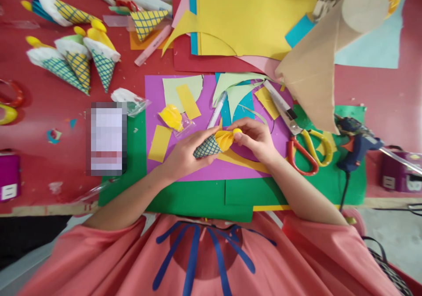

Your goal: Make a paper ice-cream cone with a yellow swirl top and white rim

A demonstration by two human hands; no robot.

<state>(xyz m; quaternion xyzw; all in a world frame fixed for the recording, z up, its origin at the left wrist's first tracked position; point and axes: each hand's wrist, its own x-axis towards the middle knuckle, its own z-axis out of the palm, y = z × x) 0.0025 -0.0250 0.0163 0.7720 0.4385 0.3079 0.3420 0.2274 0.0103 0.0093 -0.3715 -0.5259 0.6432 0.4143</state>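
A paper ice-cream cone (207,147) with a blue criss-cross pattern lies in my left hand (184,153), whose fingers wrap round it. Pleated yellow paper (224,140) sticks out of its wide end. My right hand (259,140) pinches a small yellow ball (237,131) at the tip of that paper. Under both hands is a purple sheet (198,173). Close by lie a yellow balloon-like piece (171,117) in clear plastic, a white pen (217,110) and pale green paper scraps (234,89).
Scissors (300,131) and a blue glue gun (358,144) lie to the right. Several finished-looking paper cones (77,63) rest at the upper left, above a phone (107,137). Yellow sheets (257,19) and a brown paper roll (310,67) lie at the back.
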